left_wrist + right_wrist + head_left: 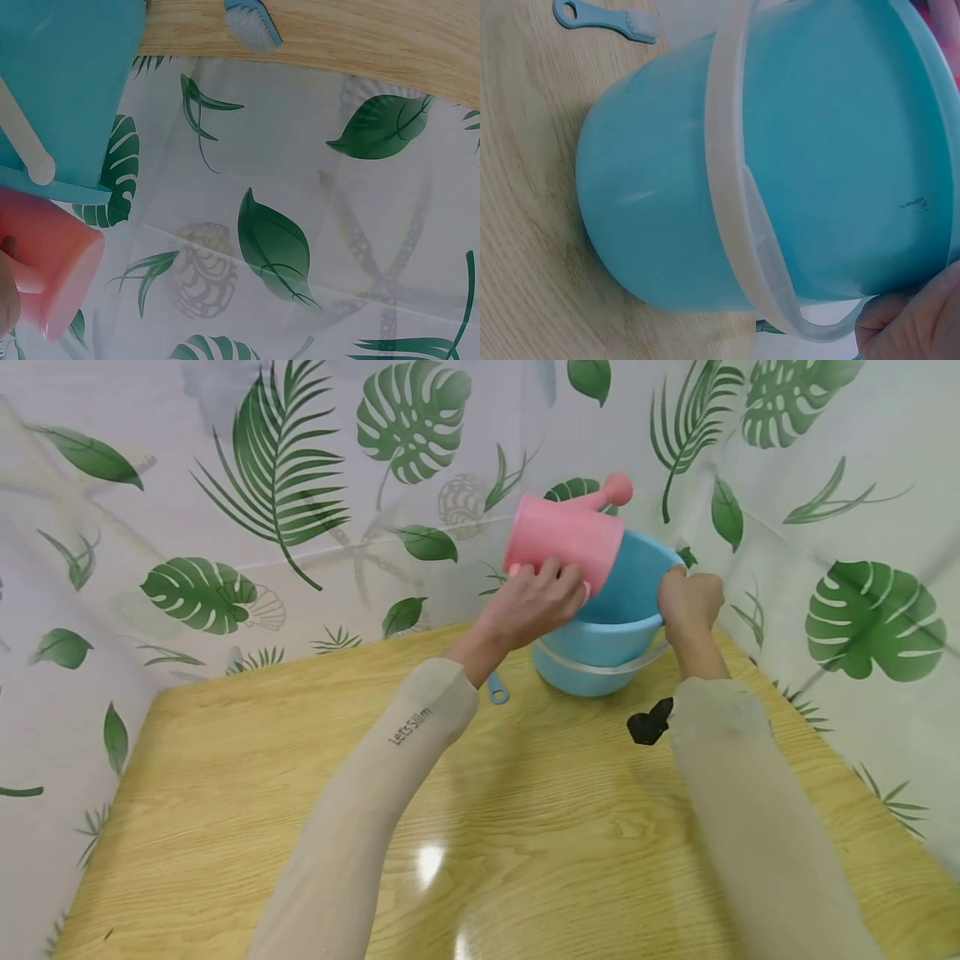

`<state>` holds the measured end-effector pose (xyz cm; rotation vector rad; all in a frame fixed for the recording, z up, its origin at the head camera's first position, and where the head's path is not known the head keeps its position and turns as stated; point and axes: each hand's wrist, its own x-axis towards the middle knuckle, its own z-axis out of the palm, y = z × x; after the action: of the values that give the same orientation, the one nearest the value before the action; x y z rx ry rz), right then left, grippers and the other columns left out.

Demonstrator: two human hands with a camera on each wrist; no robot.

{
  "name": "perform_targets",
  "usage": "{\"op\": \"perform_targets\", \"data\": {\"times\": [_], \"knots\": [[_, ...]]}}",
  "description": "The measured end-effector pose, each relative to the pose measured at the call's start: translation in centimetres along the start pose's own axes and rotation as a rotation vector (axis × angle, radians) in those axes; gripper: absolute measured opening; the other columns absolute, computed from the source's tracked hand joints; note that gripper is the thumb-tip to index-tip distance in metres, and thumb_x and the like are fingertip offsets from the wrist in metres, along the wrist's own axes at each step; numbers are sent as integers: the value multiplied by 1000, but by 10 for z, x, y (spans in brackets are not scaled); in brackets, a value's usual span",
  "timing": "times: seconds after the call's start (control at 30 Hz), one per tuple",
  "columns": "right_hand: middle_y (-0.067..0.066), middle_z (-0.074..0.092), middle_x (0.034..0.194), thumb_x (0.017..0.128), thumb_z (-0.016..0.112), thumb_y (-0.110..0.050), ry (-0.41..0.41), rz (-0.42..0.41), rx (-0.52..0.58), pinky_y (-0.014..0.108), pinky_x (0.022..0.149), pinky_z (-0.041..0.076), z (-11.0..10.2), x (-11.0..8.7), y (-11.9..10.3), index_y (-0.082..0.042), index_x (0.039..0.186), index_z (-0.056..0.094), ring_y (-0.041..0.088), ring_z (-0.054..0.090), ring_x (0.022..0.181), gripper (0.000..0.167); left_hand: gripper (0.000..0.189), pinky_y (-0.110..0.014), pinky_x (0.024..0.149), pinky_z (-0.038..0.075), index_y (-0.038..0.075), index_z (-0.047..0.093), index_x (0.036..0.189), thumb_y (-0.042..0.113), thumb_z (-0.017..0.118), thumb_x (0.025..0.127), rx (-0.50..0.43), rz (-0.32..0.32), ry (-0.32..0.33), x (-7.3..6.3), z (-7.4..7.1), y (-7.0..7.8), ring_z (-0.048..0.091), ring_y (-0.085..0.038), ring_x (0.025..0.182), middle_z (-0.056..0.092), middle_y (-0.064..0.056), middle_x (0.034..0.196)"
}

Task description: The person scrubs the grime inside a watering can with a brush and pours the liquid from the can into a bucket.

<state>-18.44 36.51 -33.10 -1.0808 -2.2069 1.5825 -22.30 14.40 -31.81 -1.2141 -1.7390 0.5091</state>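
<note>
A pink toy watering can (567, 533) tilts sideways over the left rim of a light blue bucket (588, 681), its round sprinkler head pointing up and to the right. My left hand (534, 603) grips the can from the near side, fingers curled at its handle. On the bucket's right rim my right hand (692, 600) closes its fingers over the edge. The bucket stands on the wooden table, and its white carrying handle (724, 142) hangs down across the front. Inside, the bottom is hidden.
A blue brush (604, 19) with pale bristles lies on the table (247, 793) left of the bucket, partly behind my left wrist in the head view. A small black object (649, 725) is beside my right sleeve. Leaf-patterned cloth (315, 502) covers the walls behind.
</note>
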Motion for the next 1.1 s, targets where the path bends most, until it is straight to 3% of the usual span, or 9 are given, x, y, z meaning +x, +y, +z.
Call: {"op": "perform_targets", "data": {"times": [0.3,0.53,0.7,0.9,1.1], "knots": [[13,35,154,102,29,-40,10,42,51,34,109,38,4,2,-2,0,150,30,21,41,132,62,33,-25,55,43,11,63,98,5,30,101,-111,-138,-62,-9,-10,-4,52,-20,74,57,-6,91],[1,33,152,99,44,-45,-15,165,222,30,103,41,4,8,-2,-10,154,25,14,39,129,68,28,-26,57,44,11,62,96,4,34,99,-101,-160,-107,-18,-20,-13,53,-20,75,57,-6,92],[-3,26,156,97,50,-49,-52,236,301,36,101,43,-2,9,-4,-19,156,17,15,37,133,74,33,-26,57,40,12,62,90,1,32,98,-28,-157,-43,-21,-22,-17,52,-20,72,57,-4,87],[-4,30,153,97,52,-49,-57,242,326,33,99,45,-4,4,-4,-21,155,20,13,41,129,72,30,-27,51,33,14,57,80,2,36,97,51,-141,79,-30,-21,-16,48,-17,64,55,-2,79],[-5,31,150,98,51,-48,-48,244,348,26,86,48,-4,1,-2,-21,155,19,10,44,121,71,27,-26,49,31,15,55,79,4,40,98,66,-147,108,-40,-22,-15,45,-16,60,51,-1,73]]}}
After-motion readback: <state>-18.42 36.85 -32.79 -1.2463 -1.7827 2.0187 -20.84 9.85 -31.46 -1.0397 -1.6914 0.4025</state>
